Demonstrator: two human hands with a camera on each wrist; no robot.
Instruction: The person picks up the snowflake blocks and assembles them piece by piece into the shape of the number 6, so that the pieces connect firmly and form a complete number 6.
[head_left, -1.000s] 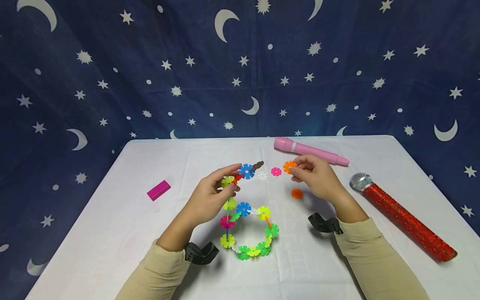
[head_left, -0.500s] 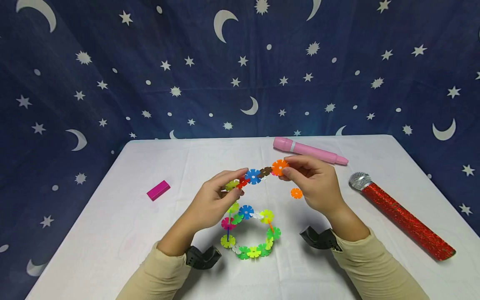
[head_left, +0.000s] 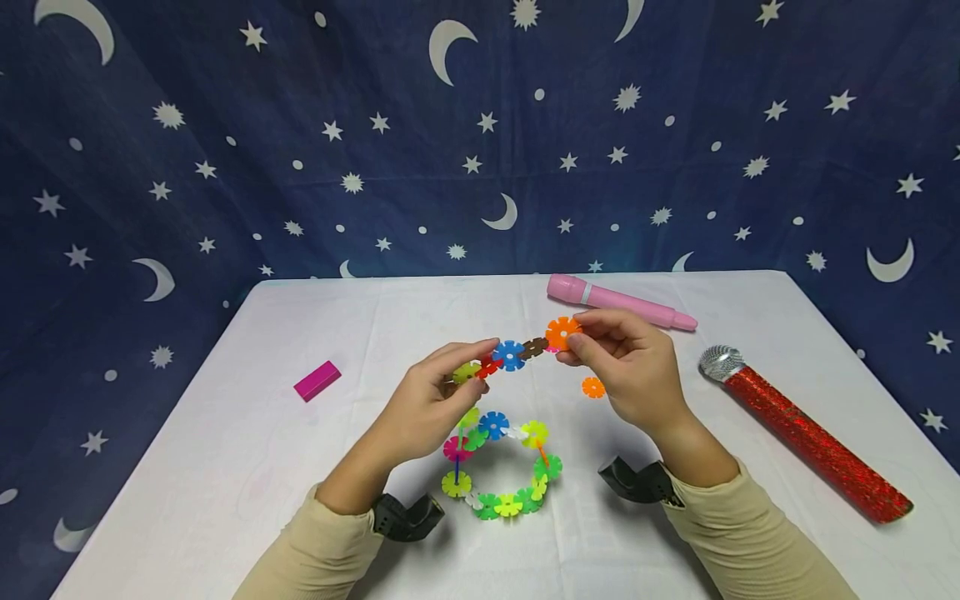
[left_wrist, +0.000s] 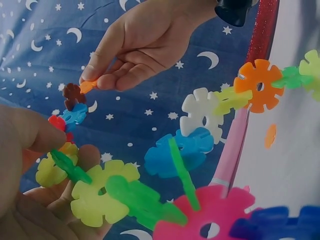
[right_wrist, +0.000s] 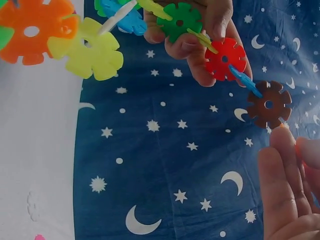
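Note:
My left hand (head_left: pixel 423 408) pinches a chain of interlocking flower-shaped plastic discs near its upper end, between thumb and fingers. Beyond these fingertips stick out a red disc (right_wrist: pixel 226 59), a blue disc (head_left: pixel 509 356) and, outermost, a brown disc (right_wrist: pixel 269 104). Below the hand the rest of the chain (head_left: pixel 507 505) curves in a loop of green, yellow, white, pink and blue discs. My right hand (head_left: pixel 633 362) pinches an orange disc (head_left: pixel 562 334) by its right edge. The orange disc's left edge meets the brown disc; I cannot tell whether their slots are engaged.
A loose orange disc (head_left: pixel 593 387) and a partly covered pink disc (head_left: pixel 552 349) lie on the white table. A pink toy microphone (head_left: pixel 622 302) lies behind my right hand, a red glittery microphone (head_left: pixel 813 442) to its right. At left lies a magenta block (head_left: pixel 317 381).
My right hand has brought the orange disc leftward, from apart to against the brown disc. My left hand has shifted slightly right with the chain. Over the last half second both barely move.

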